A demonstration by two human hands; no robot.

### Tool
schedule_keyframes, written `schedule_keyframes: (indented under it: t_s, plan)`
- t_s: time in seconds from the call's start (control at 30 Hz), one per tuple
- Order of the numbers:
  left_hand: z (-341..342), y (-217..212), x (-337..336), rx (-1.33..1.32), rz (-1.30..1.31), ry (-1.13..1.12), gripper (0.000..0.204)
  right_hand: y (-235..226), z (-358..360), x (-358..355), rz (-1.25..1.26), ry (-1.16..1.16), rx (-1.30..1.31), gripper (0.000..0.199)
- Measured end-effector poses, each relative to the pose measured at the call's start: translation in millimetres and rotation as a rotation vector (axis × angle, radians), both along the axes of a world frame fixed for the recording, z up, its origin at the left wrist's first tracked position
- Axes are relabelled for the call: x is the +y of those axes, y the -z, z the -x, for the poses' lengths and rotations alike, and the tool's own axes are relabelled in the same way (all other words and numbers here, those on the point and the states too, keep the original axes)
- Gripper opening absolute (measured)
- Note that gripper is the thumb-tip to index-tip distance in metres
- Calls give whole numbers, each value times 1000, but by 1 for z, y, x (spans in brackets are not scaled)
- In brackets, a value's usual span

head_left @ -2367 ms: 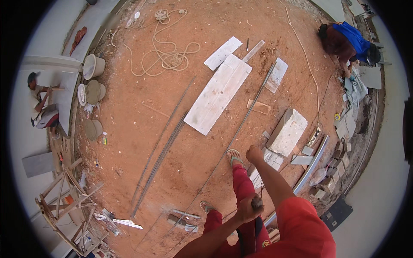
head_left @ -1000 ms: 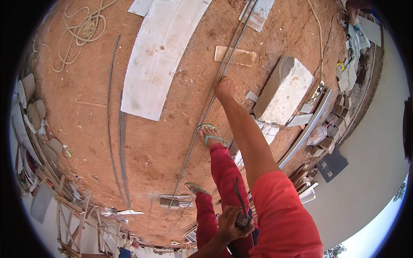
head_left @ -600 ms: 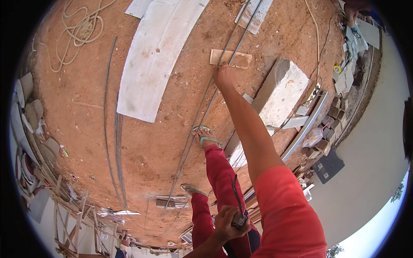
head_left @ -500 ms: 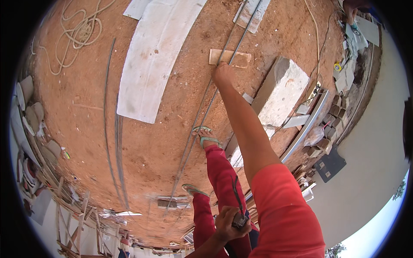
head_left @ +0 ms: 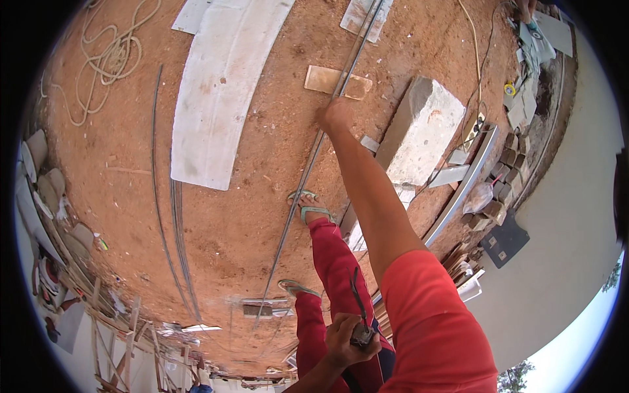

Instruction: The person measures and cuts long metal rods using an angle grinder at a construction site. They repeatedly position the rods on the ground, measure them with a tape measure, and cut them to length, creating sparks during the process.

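My right hand reaches far out and is closed around two thin grey metal rods, which lie close side by side. Beyond the hand the rods cross a small tan board; towards me they run past my sandalled foot. My left hand, low in front of my red trousers, is wrapped around a small dark boxy object with a black strap. Its exact kind is hard to make out.
A long white sheet lies left of the rods, with more thin rods beside it. To the right is a pale block. Rope is coiled at far left. Several bricks line the wall, and another person's hand shows at top right.
The two rods, apart before, are now nearly touching at my right hand. That hand has shifted slightly towards me along them. My left hand keeps its hold.
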State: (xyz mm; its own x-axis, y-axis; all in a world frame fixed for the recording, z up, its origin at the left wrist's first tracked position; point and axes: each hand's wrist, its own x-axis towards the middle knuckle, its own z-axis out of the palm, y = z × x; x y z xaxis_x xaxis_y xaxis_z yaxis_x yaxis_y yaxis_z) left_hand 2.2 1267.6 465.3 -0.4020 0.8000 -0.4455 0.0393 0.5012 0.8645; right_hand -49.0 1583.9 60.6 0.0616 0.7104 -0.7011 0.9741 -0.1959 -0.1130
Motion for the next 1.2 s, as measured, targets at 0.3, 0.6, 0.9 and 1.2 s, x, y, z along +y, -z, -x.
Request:
schedule_keyframes:
  t_s: [0.3, 0.6, 0.9, 1.2]
  plan:
    - [4, -1, 5, 15, -8, 21, 57, -4, 7, -28, -30, 114, 15, 35]
    - [0, -1, 2, 8, -8, -12, 56, 1, -7, -5, -75, 60, -35, 32]
    - [9, -4, 5, 6, 23, 61, 56, -3, -9, -13, -20, 0, -49, 32]
    - [12, -1, 6, 6, 0, 73, 57, -10, -13, -4, 42, 50, -22, 38]
